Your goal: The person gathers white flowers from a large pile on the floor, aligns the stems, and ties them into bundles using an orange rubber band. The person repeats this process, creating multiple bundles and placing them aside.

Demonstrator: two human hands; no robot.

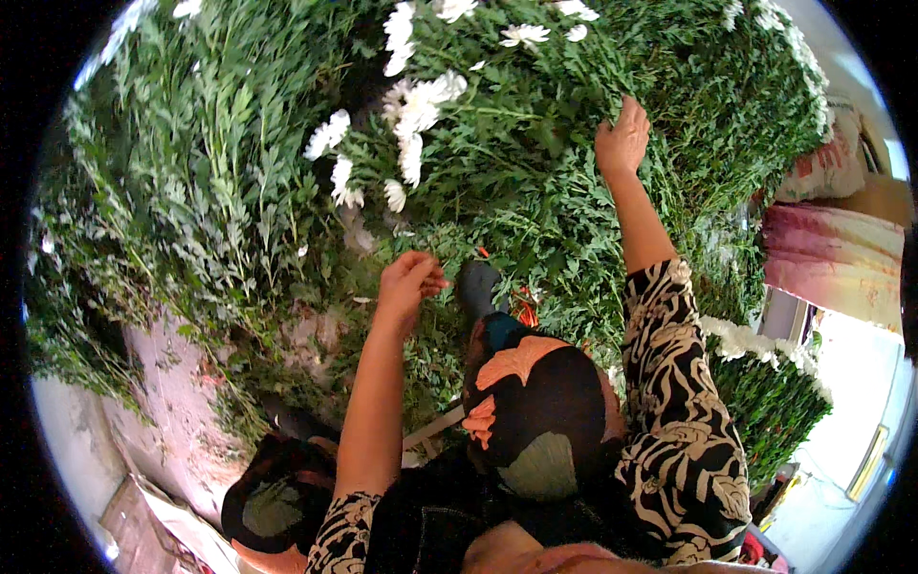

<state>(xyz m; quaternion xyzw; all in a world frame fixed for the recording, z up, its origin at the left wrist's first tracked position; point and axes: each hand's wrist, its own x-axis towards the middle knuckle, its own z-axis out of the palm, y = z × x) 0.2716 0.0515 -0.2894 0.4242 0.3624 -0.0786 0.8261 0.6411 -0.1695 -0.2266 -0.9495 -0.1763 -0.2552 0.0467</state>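
My left hand hangs over loose leaves between my knees, fingers curled in, and nothing shows in it. Farther off to the right, my right hand reaches into a heap of leafy green chrysanthemum stems. Its fingers bend down around stems there, with the fingertips partly hidden by leaves. White chrysanthemum blooms lie at the left end of this heap, in front of me. More white blooms show at its far side.
A tall mass of leafy stems stands at the left. Another bunch with white heads is at the right, near a pink-and-yellow cloth and a pale sack. Orange-red strips lie by my dark shoe. Leaf litter covers the floor nearby.
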